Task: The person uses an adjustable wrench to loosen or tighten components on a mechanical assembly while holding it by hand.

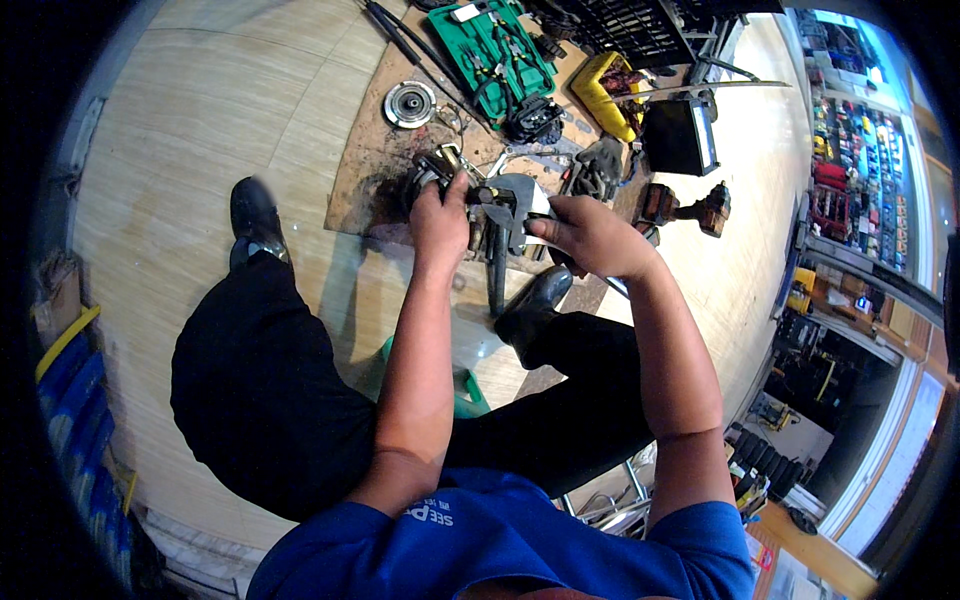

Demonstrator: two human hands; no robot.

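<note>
My left hand [440, 228] is closed round a dark metal machine part [428, 178], its fingers mostly hidden behind it. A grey, hooked metal piece [516, 198] spans the space between my two hands. At its right end my right hand [592, 236] grips it, thumb toward the left; a dark handle-like bit shows under the palm. From below the metal pieces a dark bar [496, 270] points down toward my shoe. Both hands are over a stained cardboard sheet [362, 160] on the floor.
Beyond my hands lie a round metal disc [410, 104], a green tool case [492, 60], a yellow container [606, 94] and dark gloves [600, 165]. To the right are a black box [680, 136] and a cordless power tool [690, 208]. A green stool [468, 395] is under me.
</note>
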